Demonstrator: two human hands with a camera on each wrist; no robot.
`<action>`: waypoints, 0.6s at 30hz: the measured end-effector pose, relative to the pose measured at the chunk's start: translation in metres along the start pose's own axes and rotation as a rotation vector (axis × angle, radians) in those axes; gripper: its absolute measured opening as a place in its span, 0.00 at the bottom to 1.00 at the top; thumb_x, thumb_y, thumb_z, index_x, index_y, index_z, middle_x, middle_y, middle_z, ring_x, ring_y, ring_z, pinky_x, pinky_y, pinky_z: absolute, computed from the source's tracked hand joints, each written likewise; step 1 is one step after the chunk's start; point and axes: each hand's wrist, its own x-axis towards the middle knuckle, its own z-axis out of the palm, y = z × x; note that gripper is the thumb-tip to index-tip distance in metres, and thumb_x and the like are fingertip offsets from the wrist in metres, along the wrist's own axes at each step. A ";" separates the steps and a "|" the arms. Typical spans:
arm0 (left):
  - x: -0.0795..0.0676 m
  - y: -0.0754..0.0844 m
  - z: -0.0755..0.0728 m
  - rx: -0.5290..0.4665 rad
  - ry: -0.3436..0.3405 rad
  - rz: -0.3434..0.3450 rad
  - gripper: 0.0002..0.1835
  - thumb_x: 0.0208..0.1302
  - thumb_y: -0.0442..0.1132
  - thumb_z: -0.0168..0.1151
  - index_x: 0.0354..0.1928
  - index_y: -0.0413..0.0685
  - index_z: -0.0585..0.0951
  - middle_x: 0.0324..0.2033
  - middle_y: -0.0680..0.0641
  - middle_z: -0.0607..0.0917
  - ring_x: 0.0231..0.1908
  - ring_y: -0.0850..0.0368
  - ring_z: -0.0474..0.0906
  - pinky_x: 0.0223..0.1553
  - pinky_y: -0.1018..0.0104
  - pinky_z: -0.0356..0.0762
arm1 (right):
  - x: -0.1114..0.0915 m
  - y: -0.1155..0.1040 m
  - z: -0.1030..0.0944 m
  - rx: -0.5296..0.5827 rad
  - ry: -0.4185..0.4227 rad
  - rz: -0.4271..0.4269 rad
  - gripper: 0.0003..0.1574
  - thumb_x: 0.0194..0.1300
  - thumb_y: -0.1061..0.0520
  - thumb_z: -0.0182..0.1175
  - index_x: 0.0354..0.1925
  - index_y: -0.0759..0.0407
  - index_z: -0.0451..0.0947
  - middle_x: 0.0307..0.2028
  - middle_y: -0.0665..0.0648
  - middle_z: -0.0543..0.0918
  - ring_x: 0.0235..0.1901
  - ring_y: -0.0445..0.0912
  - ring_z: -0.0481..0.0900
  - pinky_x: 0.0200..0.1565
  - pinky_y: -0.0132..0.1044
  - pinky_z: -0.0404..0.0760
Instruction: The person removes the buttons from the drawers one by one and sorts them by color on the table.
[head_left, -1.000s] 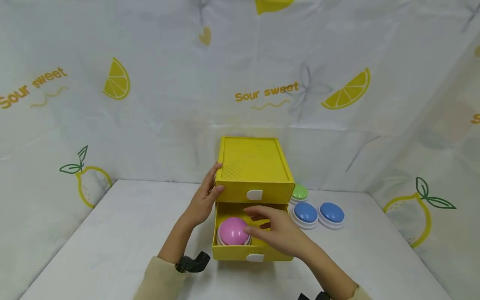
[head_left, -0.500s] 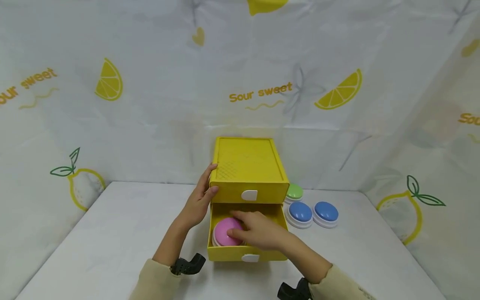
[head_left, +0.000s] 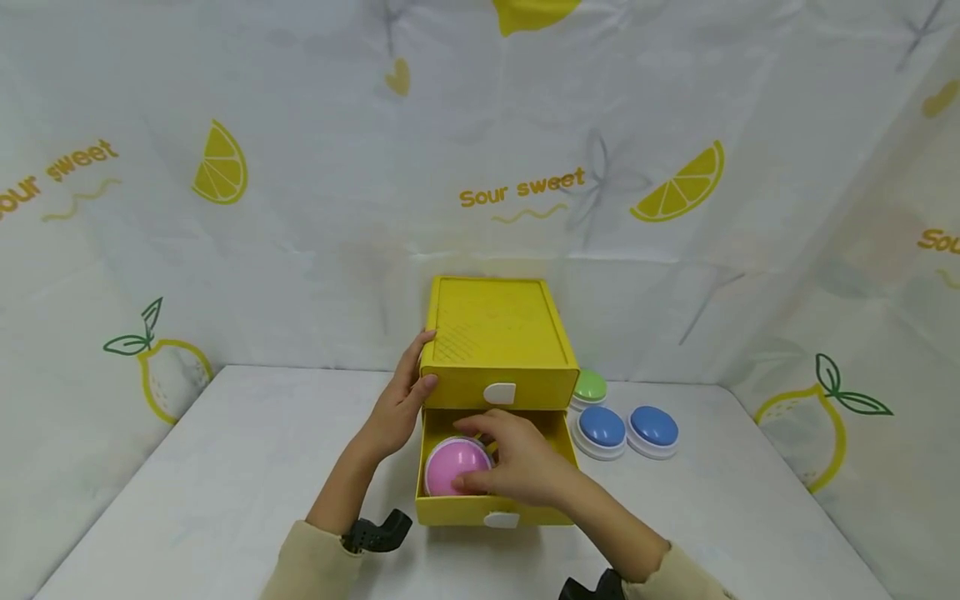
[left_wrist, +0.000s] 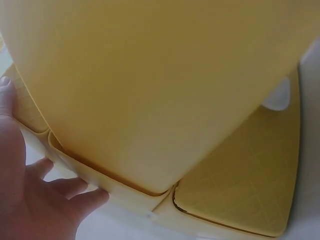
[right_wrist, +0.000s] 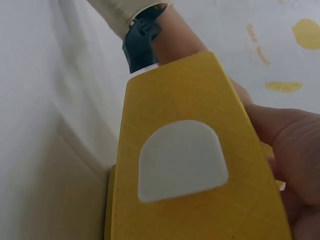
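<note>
A yellow two-drawer box (head_left: 498, 321) stands on the table, its lower drawer (head_left: 438, 508) pulled out. Inside that drawer, at the left, is a dome-shaped pink push button (head_left: 453, 465) with a white base, tilted towards me. My right hand (head_left: 521, 462) holds it from the right, thumb on the front of the dome and fingers behind. My left hand (head_left: 393, 412) steadies the box's left side, thumb at the front corner and fingers spread along the side wall. In the right wrist view the drawer front with its white handle (right_wrist: 182, 162) hides most of the button.
Right of the box sit two blue push buttons (head_left: 602, 427) with white bases. A green one (head_left: 591, 386) is partly hidden behind the box's right side. A lemon-print sheet (head_left: 322, 250) hangs behind the white table (head_left: 262, 467).
My right hand has moved left and down into the drawer and taken hold of the pink push button, which now tilts. The left hand stays on the box.
</note>
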 end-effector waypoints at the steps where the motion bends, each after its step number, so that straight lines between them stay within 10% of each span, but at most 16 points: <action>1: 0.000 0.000 0.000 0.002 0.001 -0.001 0.31 0.81 0.46 0.45 0.79 0.70 0.49 0.81 0.45 0.49 0.75 0.37 0.62 0.74 0.36 0.59 | 0.000 0.000 0.000 0.013 0.008 0.006 0.39 0.54 0.44 0.76 0.62 0.53 0.79 0.50 0.49 0.84 0.47 0.42 0.79 0.51 0.37 0.83; 9: 0.000 -0.001 -0.002 0.006 0.005 0.006 0.31 0.81 0.46 0.45 0.79 0.70 0.49 0.81 0.47 0.47 0.75 0.37 0.62 0.73 0.36 0.60 | 0.002 -0.004 0.001 0.159 -0.036 0.007 0.35 0.53 0.51 0.75 0.60 0.51 0.80 0.49 0.50 0.86 0.44 0.42 0.81 0.44 0.34 0.84; 18: 0.001 -0.002 -0.001 0.008 -0.002 0.009 0.31 0.81 0.49 0.45 0.79 0.72 0.49 0.82 0.49 0.43 0.76 0.38 0.60 0.73 0.35 0.60 | -0.027 -0.006 -0.016 0.371 0.217 0.061 0.37 0.55 0.55 0.76 0.63 0.46 0.77 0.56 0.55 0.83 0.47 0.49 0.85 0.49 0.40 0.88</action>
